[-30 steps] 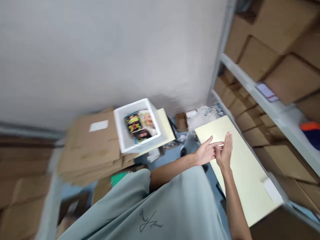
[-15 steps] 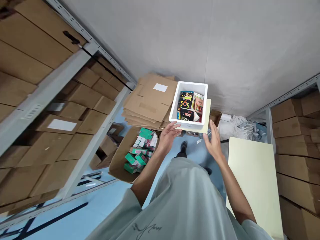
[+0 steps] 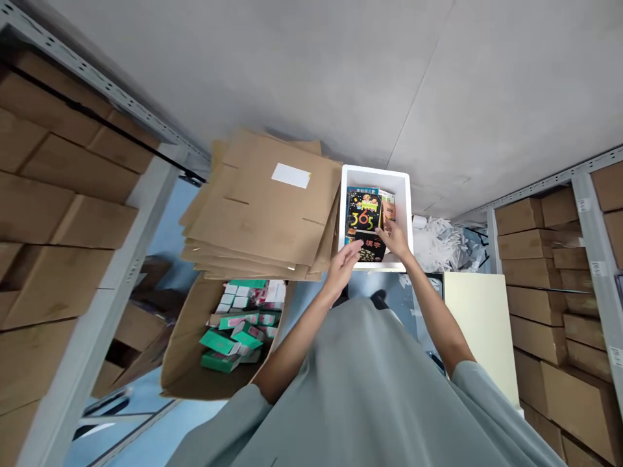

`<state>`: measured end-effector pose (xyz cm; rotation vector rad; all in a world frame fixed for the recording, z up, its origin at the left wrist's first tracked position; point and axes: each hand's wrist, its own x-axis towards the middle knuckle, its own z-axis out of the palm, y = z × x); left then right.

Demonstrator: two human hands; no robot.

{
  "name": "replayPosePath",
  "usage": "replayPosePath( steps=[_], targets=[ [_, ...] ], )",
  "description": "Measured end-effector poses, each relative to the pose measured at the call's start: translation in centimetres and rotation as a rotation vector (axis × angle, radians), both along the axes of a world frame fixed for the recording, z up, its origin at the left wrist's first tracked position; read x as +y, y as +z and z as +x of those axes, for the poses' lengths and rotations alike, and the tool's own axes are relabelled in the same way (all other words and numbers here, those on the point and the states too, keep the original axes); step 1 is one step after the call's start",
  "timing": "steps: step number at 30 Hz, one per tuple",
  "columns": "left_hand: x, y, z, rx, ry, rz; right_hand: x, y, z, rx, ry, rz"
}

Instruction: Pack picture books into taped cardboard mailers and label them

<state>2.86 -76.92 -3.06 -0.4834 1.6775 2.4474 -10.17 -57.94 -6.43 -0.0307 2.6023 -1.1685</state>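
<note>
A white foam box [image 3: 374,175] stands against the wall with several small books in it. One black book [image 3: 364,211] shows the number 365, and a darker book [image 3: 374,250] lies nearer its front. My right hand [image 3: 395,239] reaches over the front right of the box, fingers spread at the books, gripping none visibly. At the front left rim, my left hand [image 3: 343,267] has its fingers apart over the edge beside the darker book and holds nothing.
Flattened cardboard [image 3: 263,214] is stacked left of the box. Below it, an open carton [image 3: 182,350] holds several green and white packets. Crumpled white paper [image 3: 440,243] and a pale board [image 3: 479,324] are at right. Shelves of brown boxes [image 3: 530,295] flank both sides.
My right hand has moved from beside the box to the books inside it. My left hand has shifted over the front rim. The view has turned, and the darker book lies straighter.
</note>
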Motion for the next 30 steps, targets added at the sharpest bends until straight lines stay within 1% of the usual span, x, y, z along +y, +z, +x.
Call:
replayPosePath(
  steps=[3, 5, 7, 10, 12, 14, 18, 21, 24, 25, 27, 29, 30],
  targets=[
    [-0.2, -0.9, -1.5, -0.003, -0.024, -0.010, -1.9, -1.5, -3.4, -0.055, 0.005, 0.099],
    [-0.3, -1.5, -2.2, -0.002, -0.013, -0.020, -2.8, -2.6, -5.1, -0.076, -0.023, 0.192],
    [-0.4, -2.0, -2.8, -0.014, 0.013, -0.032, -3.4, -3.7, -6.3, -0.102, -0.076, 0.262],
    [-0.6, -2.6, -3.2, -0.036, 0.048, -0.045, -3.5, -5.1, -7.3, -0.162, -0.156, 0.307],
    [-0.8, -2.8, -3.4, -0.041, 0.055, -0.043, -3.3, -5.8, -7.7, -0.183, -0.191, 0.288],
    [-0.9, -2.9, -3.7, -0.046, 0.060, -0.036, -3.0, -6.2, -7.9, -0.183, -0.216, 0.234],
    [-1.1, -3.1, -4.7, -0.050, 0.075, -0.023, -2.8, -6.4, -7.8, -0.170, -0.245, 0.124],
    [-1.1, -3.2, -5.4, -0.035, 0.066, -0.021, -3.2, -5.7, -7.6, -0.136, -0.241, 0.004],
    [-1.2, -3.2, -5.9, -0.022, 0.068, -0.031, -3.4, -3.9, -7.9, -0.068, -0.229, -0.123],
    [-1.3, -3.1, -6.0, -0.021, 0.081, -0.039, -3.3, -3.0, -8.0, -0.039, -0.228, -0.163],
    [-1.5, -2.7, -6.3, -0.005, 0.108, -0.067, -2.5, -0.6, -8.1, 0.048, -0.238, -0.260],
    [-1.7, -1.9, -6.7, 0.038, 0.122, -0.116, -0.8, 2.3, -7.5, 0.163, -0.262, -0.383],
    [-1.8, -1.3, -6.9, 0.068, 0.117, -0.142, 0.4, 3.8, -6.7, 0.216, -0.279, -0.448]
  ],
)
